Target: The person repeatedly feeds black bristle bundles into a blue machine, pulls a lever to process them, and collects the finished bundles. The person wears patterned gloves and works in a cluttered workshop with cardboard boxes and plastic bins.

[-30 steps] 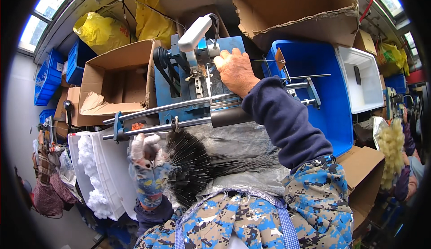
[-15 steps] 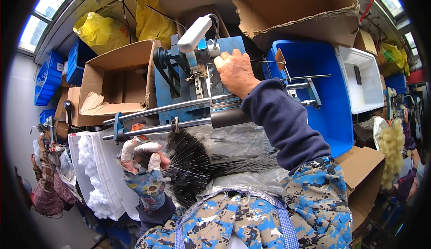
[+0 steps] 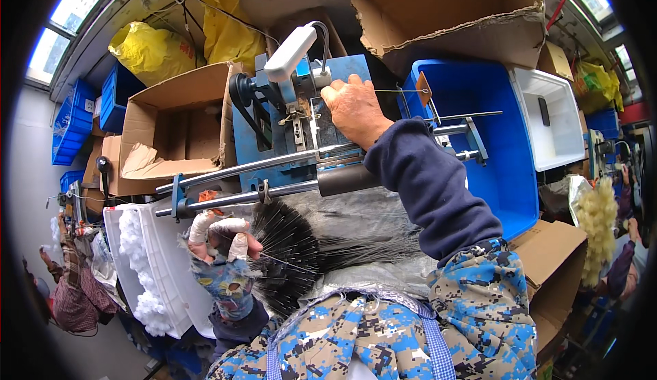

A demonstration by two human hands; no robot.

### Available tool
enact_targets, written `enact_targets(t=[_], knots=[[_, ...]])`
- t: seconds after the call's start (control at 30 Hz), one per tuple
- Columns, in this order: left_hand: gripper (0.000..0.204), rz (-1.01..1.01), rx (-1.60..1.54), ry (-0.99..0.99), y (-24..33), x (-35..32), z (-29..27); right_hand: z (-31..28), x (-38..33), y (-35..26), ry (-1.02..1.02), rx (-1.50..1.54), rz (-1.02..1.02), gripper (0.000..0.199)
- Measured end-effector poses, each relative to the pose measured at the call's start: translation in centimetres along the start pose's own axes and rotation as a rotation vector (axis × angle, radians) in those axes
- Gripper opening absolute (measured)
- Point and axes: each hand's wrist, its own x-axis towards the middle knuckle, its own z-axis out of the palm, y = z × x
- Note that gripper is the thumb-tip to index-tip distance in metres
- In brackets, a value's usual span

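My right hand (image 3: 356,111) is closed over the blue bench machine (image 3: 252,148), its fingers curled around a part that they hide. A thin rod (image 3: 393,91) runs right from beside this hand to a small rust-coloured plate (image 3: 423,88). My left hand (image 3: 226,237), white tape on its fingers, is curled below the machine's steel bars. From its fingertips a thin wire (image 3: 291,263) slants down to the right. Beside that hand a fan of black bristles and wires (image 3: 284,243) lies on a grey plastic sheet (image 3: 376,209) over my lap.
Left of the machine is a cardboard box (image 3: 181,130); a blue bin (image 3: 506,195) stands at its right. A white tray (image 3: 178,291) with white fluffy pieces (image 3: 133,243) is near my left arm. Behind stands a large carton (image 3: 458,38). Other people work at both sides.
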Motion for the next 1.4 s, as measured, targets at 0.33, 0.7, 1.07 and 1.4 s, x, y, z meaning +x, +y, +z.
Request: enact_targets(t=[0.33,0.7,1.07,1.4], knots=[[0.046,-0.057,-0.076,-0.029,0.1,0.1,0.6,1.6,0.7,0.9,0.046,0.143,0.050,0.014],[0.047,-0.115,0.063,0.036,0.4,0.1,1.5,-1.8,-4.7,0.9,-0.034,0.050,0.131,0.061],[0.043,-0.095,0.042,-0.006,0.5,-0.2,2.3,-1.2,-4.1,-1.6,-0.065,0.147,0.169,0.063],[0.043,-0.042,0.095,-0.009,1.5,-0.1,2.6,0.4,-2.5,-4.1,-0.026,0.162,0.058,0.063]])
